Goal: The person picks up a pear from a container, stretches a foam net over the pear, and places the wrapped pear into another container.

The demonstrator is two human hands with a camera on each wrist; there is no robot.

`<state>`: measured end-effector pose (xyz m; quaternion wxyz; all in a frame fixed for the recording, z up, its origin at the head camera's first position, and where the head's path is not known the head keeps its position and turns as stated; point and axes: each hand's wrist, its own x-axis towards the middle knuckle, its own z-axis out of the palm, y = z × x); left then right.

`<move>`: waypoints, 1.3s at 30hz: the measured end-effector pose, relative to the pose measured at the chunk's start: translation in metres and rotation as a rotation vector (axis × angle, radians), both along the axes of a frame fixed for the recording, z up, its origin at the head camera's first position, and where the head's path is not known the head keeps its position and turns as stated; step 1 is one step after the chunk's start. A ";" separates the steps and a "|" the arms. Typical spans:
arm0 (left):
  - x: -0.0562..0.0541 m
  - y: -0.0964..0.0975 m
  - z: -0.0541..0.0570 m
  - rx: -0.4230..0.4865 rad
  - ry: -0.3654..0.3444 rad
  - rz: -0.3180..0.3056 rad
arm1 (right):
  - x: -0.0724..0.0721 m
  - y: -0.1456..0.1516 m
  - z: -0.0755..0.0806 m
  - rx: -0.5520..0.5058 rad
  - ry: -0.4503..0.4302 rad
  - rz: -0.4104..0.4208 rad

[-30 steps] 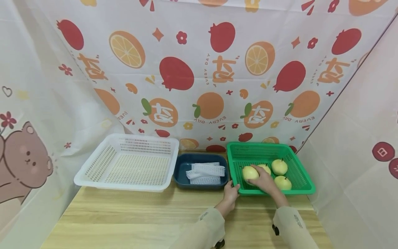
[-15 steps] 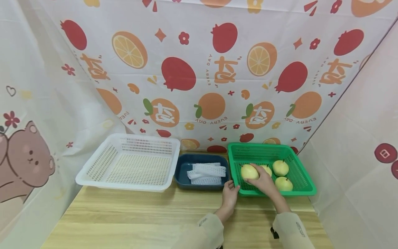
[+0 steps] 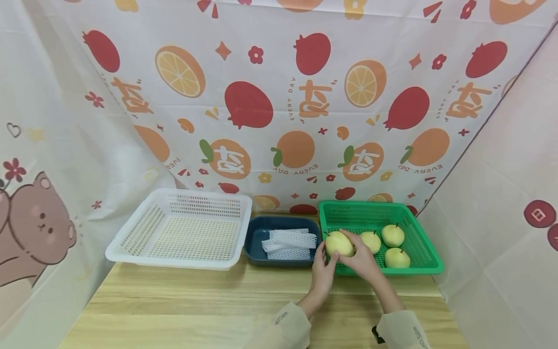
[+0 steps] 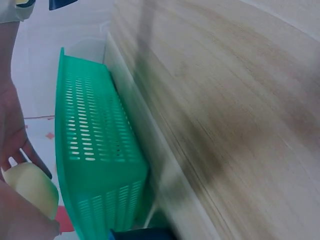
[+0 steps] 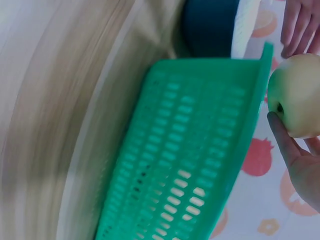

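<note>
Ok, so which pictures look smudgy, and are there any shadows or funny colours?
Head view: fairly clear and evenly lit, the held fruit easy to see; left wrist view: soft and hazy, with dark shadowy patches on the wooden table; right wrist view: soft too, with a green tinge on the fruit's side facing the green basket.

1. Left hand (image 3: 321,276) and right hand (image 3: 363,261) cover the held pear (image 3: 339,242) near six o'clock.
2. Another pear (image 3: 371,241) loses its eight o'clock edge behind the right hand.
3. Sleeves (image 3: 297,325) leave the head view between five and six o'clock; their lettering (image 3: 281,317) is too small for me.
4. Right wrist view: held pear cropped at three o'clock.
</note>
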<state>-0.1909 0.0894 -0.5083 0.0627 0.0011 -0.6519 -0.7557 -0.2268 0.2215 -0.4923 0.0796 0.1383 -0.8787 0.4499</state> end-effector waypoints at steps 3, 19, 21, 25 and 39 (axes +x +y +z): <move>0.001 -0.006 0.002 0.019 0.025 -0.012 | 0.005 -0.008 0.002 -0.023 0.016 0.011; 0.009 -0.074 -0.004 0.098 0.004 -0.260 | 0.047 -0.063 0.026 -0.281 -0.144 0.100; 0.013 -0.084 -0.002 0.088 0.019 -0.284 | 0.049 -0.067 0.022 -0.336 -0.167 0.128; 0.023 -0.103 0.005 0.062 0.060 -0.327 | 0.052 -0.076 0.014 -0.419 -0.212 0.194; 0.033 -0.147 -0.024 -0.116 0.012 -0.419 | 0.063 -0.092 -0.014 -0.372 -0.271 0.361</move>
